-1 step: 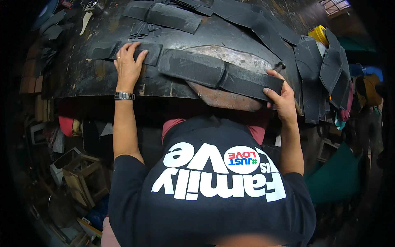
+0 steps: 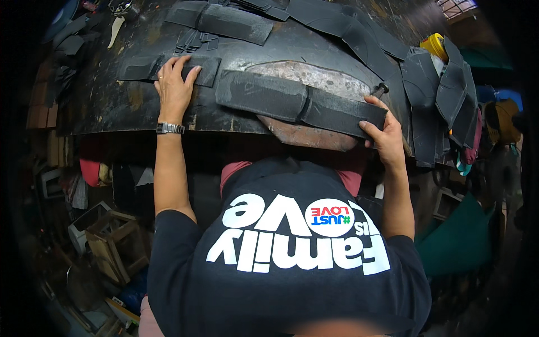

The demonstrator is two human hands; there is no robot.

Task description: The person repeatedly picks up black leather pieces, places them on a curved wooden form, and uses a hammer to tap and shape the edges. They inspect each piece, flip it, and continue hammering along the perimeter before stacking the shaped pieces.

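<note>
A long black strip, jointed across its middle, lies over a rounded, worn slab at the table's near edge. My right hand pinches the strip's right end, thumb on top and fingers at its far edge. To the left, my left hand rests its spread fingers on a shorter black strip lying flat on the table; the hand covers part of it. Both strips have greyish, scuffed-looking patches. Just beyond my right fingers, a dark metal piece with a round end sits by the slab.
Another jointed black strip and small black offcuts lie farther back on the dark table. Large black sheets hang over its right side near a yellow container. A wooden stool frame stands below left.
</note>
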